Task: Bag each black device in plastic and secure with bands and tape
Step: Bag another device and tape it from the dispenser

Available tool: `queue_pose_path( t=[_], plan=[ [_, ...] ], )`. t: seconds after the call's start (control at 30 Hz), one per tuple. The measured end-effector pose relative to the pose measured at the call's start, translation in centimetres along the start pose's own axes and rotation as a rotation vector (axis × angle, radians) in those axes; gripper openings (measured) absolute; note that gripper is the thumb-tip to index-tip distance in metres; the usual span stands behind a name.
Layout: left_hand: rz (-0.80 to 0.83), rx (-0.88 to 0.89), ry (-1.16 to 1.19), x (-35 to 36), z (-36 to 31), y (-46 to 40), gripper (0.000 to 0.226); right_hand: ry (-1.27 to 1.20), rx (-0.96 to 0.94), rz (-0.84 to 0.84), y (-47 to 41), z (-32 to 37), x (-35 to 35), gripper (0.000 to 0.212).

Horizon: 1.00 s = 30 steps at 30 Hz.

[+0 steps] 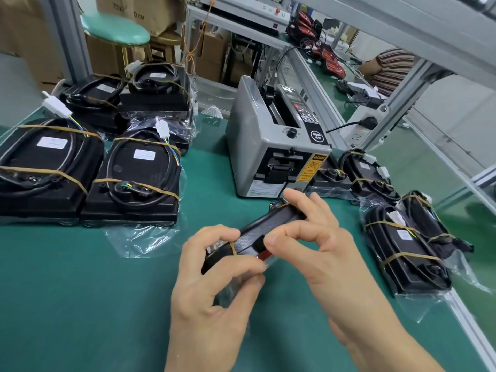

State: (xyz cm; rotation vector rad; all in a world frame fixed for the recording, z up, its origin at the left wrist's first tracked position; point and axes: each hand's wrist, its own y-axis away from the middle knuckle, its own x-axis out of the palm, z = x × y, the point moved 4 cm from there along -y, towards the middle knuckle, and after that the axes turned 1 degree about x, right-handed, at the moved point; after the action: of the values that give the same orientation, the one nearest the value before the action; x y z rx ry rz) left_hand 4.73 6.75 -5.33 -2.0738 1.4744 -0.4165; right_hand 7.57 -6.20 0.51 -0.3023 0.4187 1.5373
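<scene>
A black device (264, 229) in clear plastic stands on its edge above the green table (80, 304), with a tan rubber band around its near end. My left hand (212, 288) grips that near end, fingers curled over the bagged part. My right hand (319, 242) holds the device's top edge, thumb and forefinger pinching the plastic by a small red part. Behind it stands the grey tape dispenser (271, 149).
Several bagged, banded black devices (134, 178) lie stacked at the left. More banded devices (405, 251) lie at the right by the table's metal edge. A green stool (115, 29) and cardboard boxes stand behind. A person in a striped shirt (389, 68) sits at the far bench.
</scene>
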Motion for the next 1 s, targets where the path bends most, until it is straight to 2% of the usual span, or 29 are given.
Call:
queue_pose_path(
  t=[0.2,0.37,0.8,1.0],
  plan=[
    [-0.006,-0.058,0.079,0.01,0.26,0.37,0.030,0.011,-0.002,-0.024,-0.14,-0.34,-0.15,0.012],
    [-0.027,-0.130,0.136,0.06,0.66,0.47,0.042,-0.052,0.016,0.000,-0.09,-0.04,-0.31,0.007],
    [0.009,-0.098,0.026,-0.12,0.09,0.21,0.031,0.102,-0.026,-0.013,-0.16,0.09,-0.08,0.015],
    [0.024,-0.109,-0.030,-0.10,-0.22,-0.04,0.026,0.175,-0.048,-0.070,-0.04,0.32,-0.10,0.006]
  ],
)
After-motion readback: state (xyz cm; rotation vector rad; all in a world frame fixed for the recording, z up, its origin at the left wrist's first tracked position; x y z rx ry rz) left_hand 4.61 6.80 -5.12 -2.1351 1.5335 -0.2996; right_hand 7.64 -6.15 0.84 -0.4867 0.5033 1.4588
